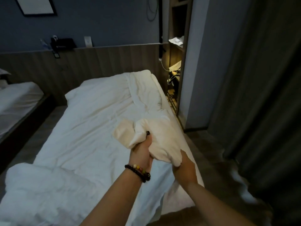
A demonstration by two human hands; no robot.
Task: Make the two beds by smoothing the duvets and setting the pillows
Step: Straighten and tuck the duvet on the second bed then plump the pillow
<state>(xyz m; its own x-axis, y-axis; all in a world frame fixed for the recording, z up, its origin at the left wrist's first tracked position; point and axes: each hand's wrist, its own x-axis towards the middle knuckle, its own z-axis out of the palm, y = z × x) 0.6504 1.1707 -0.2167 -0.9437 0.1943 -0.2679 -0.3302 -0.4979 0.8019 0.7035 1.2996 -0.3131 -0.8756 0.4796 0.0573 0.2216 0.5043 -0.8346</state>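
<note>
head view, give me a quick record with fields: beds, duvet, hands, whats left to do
near bed: white duvet spread over it, wrinkled, bunched along the right edge
left hand: grips a gathered fold of the duvet, bead bracelet on the wrist
right hand: grips the same bunch lower down
pillow: lies at the near left corner
second bed: at far left, partly in view
left to do: duvet not yet smooth

- The left hand reaches forward over the bed, fingers curled round a bunched fold of white duvet; a beaded bracelet circles its wrist.
- The right hand grips the same bunch's near end, at the bed's right edge.
- Both forearms are bare and outstretched.
</note>
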